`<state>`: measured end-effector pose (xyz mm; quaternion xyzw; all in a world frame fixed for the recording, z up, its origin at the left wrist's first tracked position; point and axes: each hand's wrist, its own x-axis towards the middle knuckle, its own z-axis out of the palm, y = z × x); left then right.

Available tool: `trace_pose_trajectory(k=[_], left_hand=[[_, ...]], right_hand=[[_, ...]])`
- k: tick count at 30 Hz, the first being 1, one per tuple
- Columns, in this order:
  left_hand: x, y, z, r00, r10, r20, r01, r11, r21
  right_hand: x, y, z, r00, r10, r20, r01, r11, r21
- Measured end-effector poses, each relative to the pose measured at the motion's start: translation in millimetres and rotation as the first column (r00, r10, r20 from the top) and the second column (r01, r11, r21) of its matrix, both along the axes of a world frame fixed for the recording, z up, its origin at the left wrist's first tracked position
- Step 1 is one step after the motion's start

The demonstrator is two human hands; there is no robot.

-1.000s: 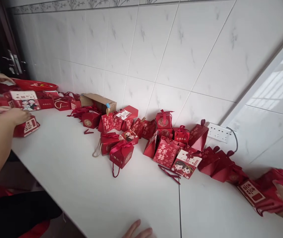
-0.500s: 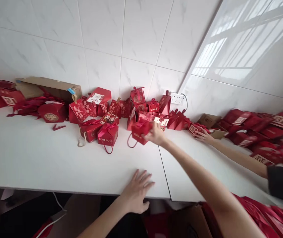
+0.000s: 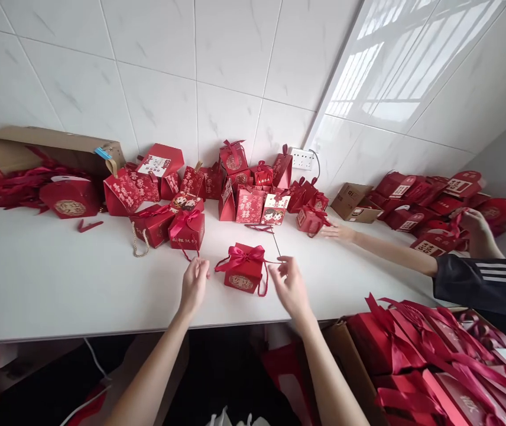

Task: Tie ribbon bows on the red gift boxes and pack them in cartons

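Note:
A small red gift box [image 3: 240, 278] with a gold emblem on its front stands upright on the white table between my hands. Its lid carries a dark pink ribbon bow [image 3: 246, 255], and a twisted red cord handle [image 3: 265, 278] hangs down at its side. My right hand [image 3: 292, 289] is closed in a pinch on the ribbon's thin tail, pulled out to the right of the bow. To the left of the box, apart from it, my left hand [image 3: 194, 285] has its fingers pressed together; what they hold, if anything, cannot be made out.
Red gift boxes [image 3: 186, 231] and patterned ones [image 3: 251, 204] line the wall. Loose ribbons lie by an open cardboard box [image 3: 49, 142]. At right, a co-worker's hand [image 3: 339, 232] touches another red box [image 3: 310, 220]. A carton [image 3: 354, 367] of ribboned boxes stands front right.
The red box has come nearer and now stands on the table, released by my right hand, which now pinches the ribbon. My left hand has risen from the table edge and closed.

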<state>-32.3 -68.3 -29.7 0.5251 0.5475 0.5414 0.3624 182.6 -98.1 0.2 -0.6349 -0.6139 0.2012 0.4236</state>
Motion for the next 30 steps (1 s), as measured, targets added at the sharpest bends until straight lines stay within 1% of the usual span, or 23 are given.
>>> trace_pose_trajectory(k=[1, 2, 3, 5, 7, 9, 12, 15, 18, 21, 24, 27, 28, 29, 30], left_hand=[[0, 9, 8.0, 0.999, -0.038, -0.014, 0.038, 0.999, -0.008], [0, 17, 15.8, 0.996, -0.087, -0.03, 0.087, 0.996, -0.022], [2, 25, 22.7, 0.989, -0.143, -0.047, 0.141, 0.989, -0.04], [6, 38, 32.2, 0.966, -0.25, -0.073, 0.243, 0.966, -0.09], [11, 47, 35.4, 0.942, -0.327, -0.079, 0.315, 0.94, -0.134], [14, 50, 33.8, 0.925, -0.374, -0.065, 0.36, 0.919, -0.159], [16, 47, 27.5, 0.912, -0.409, -0.013, 0.4, 0.898, -0.183], [18, 37, 19.9, 0.917, -0.396, 0.051, 0.398, 0.896, -0.198], [23, 24, 11.5, 0.94, -0.325, 0.107, 0.34, 0.921, -0.192], [29, 10, 4.6, 0.964, -0.224, 0.146, 0.248, 0.952, -0.179], [34, -1, 2.2, 0.974, -0.165, 0.158, 0.189, 0.97, -0.155], [36, -8, 3.8, 0.978, -0.147, 0.15, 0.166, 0.978, -0.124], [36, -9, 4.6, 0.979, -0.143, 0.146, 0.161, 0.98, -0.118], [37, -10, 5.2, 0.98, -0.138, 0.143, 0.155, 0.981, -0.114], [37, -11, 5.5, 0.981, -0.134, 0.14, 0.151, 0.982, -0.113]], right_hand=[[5, 11, 6.2, 0.998, -0.053, -0.026, 0.053, 0.999, 0.001], [9, 24, 11.6, 0.996, -0.076, -0.04, 0.076, 0.997, -0.013], [10, 37, 15.8, 0.996, -0.071, -0.046, 0.069, 0.997, -0.038], [8, 61, 19.8, 0.999, -0.011, -0.053, 0.005, 0.995, -0.098], [2, 76, 18.5, 0.996, 0.048, -0.078, -0.059, 0.988, -0.142], [-3, 79, 13.1, 0.987, 0.096, -0.128, -0.116, 0.979, -0.167], [-7, 65, 1.0, 0.959, 0.13, -0.25, -0.179, 0.967, -0.181], [-7, 40, -11.9, 0.909, 0.128, -0.396, -0.219, 0.957, -0.192], [-10, 19, -22.4, 0.842, 0.119, -0.526, -0.258, 0.945, -0.199], [-13, 6, -28.9, 0.78, 0.101, -0.617, -0.269, 0.945, -0.185], [-13, 0, -30.0, 0.739, 0.083, -0.669, -0.263, 0.949, -0.172], [-9, -5, -24.7, 0.719, 0.07, -0.691, -0.273, 0.943, -0.19], [-8, -8, -21.9, 0.724, 0.064, -0.686, -0.277, 0.939, -0.205], [-6, -11, -18.8, 0.747, 0.058, -0.662, -0.273, 0.935, -0.227], [-4, -14, -15.7, 0.787, 0.05, -0.615, -0.256, 0.933, -0.252]])
